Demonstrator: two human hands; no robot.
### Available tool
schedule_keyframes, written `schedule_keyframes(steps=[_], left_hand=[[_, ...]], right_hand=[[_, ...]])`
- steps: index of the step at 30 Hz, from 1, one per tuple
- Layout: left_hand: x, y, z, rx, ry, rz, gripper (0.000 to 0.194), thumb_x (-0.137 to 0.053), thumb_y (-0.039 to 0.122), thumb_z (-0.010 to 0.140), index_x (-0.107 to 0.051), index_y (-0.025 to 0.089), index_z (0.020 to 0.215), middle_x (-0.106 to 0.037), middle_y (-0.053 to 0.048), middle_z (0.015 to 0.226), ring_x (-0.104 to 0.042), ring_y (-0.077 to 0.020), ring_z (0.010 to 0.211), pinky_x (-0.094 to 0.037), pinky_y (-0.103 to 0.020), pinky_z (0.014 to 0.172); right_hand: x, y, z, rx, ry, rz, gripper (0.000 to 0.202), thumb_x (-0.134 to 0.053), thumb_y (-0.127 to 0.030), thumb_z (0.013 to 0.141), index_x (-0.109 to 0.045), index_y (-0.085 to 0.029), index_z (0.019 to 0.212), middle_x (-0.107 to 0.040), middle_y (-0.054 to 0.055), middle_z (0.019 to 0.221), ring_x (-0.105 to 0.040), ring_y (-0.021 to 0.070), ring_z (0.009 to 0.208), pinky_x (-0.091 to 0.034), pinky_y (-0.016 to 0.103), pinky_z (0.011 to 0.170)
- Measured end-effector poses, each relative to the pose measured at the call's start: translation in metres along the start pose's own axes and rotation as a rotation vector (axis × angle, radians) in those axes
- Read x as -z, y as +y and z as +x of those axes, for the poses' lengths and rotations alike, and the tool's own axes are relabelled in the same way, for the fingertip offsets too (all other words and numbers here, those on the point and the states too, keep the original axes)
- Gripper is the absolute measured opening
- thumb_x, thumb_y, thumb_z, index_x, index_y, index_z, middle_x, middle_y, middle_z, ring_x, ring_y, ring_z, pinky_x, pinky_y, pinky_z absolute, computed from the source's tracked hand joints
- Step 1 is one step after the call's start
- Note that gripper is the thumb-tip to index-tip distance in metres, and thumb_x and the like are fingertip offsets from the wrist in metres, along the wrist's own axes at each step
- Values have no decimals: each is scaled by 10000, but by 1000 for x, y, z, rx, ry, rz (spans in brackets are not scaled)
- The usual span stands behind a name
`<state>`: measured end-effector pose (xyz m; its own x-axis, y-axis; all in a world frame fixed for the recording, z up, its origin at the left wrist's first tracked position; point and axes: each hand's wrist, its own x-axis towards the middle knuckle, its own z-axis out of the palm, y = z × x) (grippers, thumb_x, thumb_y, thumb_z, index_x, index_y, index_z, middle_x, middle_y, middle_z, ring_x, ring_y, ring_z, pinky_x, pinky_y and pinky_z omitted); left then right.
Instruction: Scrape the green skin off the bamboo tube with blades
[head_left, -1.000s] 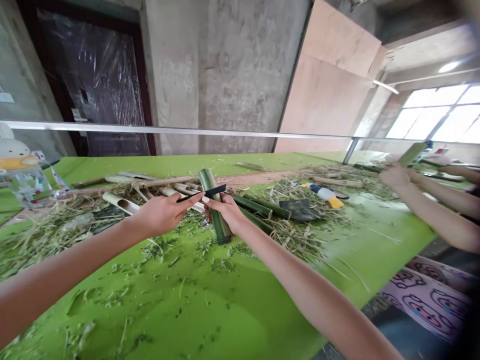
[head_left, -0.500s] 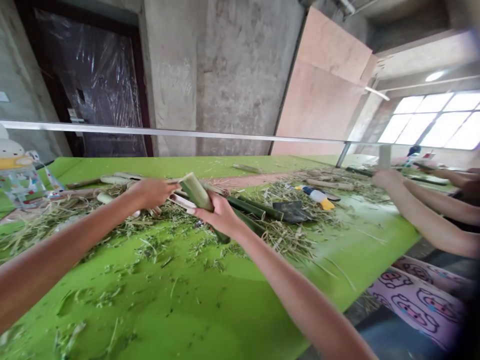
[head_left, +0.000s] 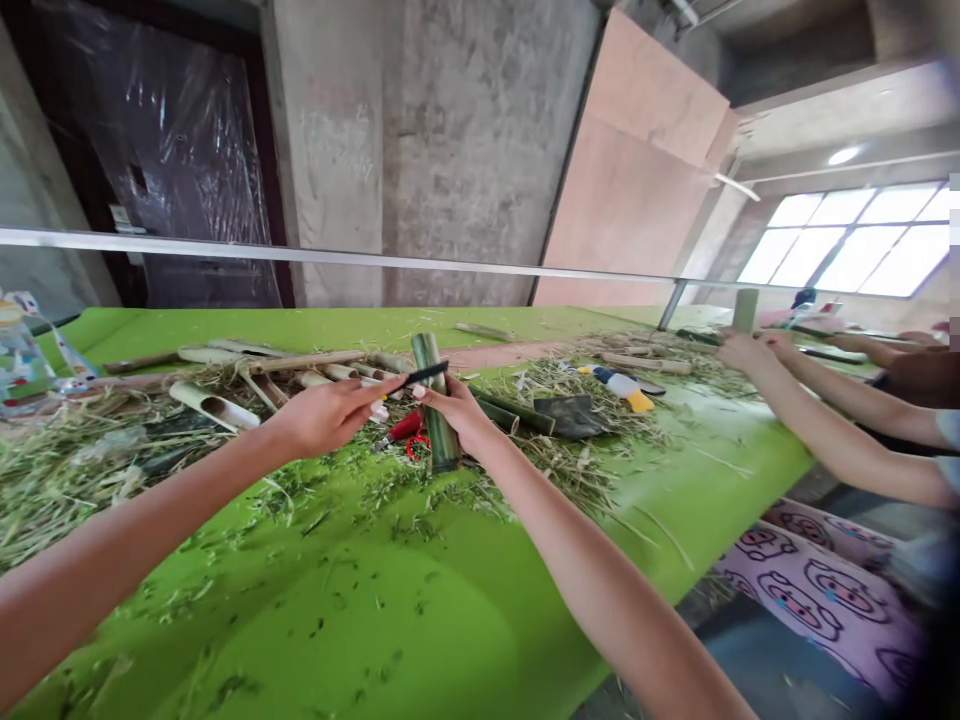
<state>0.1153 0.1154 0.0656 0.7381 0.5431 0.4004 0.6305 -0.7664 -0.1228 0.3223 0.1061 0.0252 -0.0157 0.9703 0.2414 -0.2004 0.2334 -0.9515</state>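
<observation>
A green bamboo piece (head_left: 436,435) stands nearly upright on the green table, just right of the view's middle-left. My right hand (head_left: 459,408) is wrapped round its upper part from the right. In my left hand (head_left: 330,412) is a thin black tool (head_left: 426,374), which lies across the bamboo near its top. Whether the tool is a blade or a file cannot be made out. A red-handled tool (head_left: 402,429) lies just left of the bamboo's base.
Bamboo pieces (head_left: 214,405) and shavings (head_left: 577,465) lie along the green table (head_left: 420,600). Dark flat object (head_left: 574,417) and yellow-tipped tool (head_left: 622,388) lie to the right. At far right, another person's hands (head_left: 746,350) hold bamboo.
The bamboo has gone from tilted to nearly upright. My left hand now shows the black tool against it. The view has shifted slightly, revealing the red-handled tool more fully.
</observation>
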Motion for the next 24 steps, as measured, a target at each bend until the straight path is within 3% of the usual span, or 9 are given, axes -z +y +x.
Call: schedule_keyframes(steps=[3, 7, 16, 24], left_hand=[[-8, 4, -3, -16, -112, 109, 498, -246, 291, 899, -244, 290, 1396, -625, -45, 847, -586, -160, 669, -440, -261, 613], [-14, -1, -5, 5, -146, 144, 498, -236, 280, 901, -226, 307, 1398, -620, -45, 876, -587, -161, 702, -434, -261, 623], [-17, -1, -5, 10, -152, 240, 509, -260, 277, 890, -224, 327, 1395, -616, -44, 863, -581, -155, 666, -392, -238, 567], [-23, -6, -7, 5, -153, 136, 508, -258, 263, 890, -229, 322, 1394, -632, -39, 870, -588, -169, 720, -388, -245, 597]], right_hand=[[-3, 3, -1, -38, -39, 5, 472, -780, -414, 494, -505, -186, 802, -543, -52, 570, -513, 101, 464, -426, 238, 444], [-3, 12, 0, -53, -13, -7, 425, -771, -403, 523, -537, -187, 804, -574, -36, 587, -537, 115, 484, -432, 244, 456], [-13, 6, -5, -27, 78, -91, 340, -744, -381, 512, -595, -157, 721, -528, -43, 510, -485, 112, 459, -394, 258, 489], [-8, 12, -3, 62, 58, -272, 343, -703, -426, 580, -594, -148, 750, -558, -27, 598, -469, 95, 498, -361, 229, 501]])
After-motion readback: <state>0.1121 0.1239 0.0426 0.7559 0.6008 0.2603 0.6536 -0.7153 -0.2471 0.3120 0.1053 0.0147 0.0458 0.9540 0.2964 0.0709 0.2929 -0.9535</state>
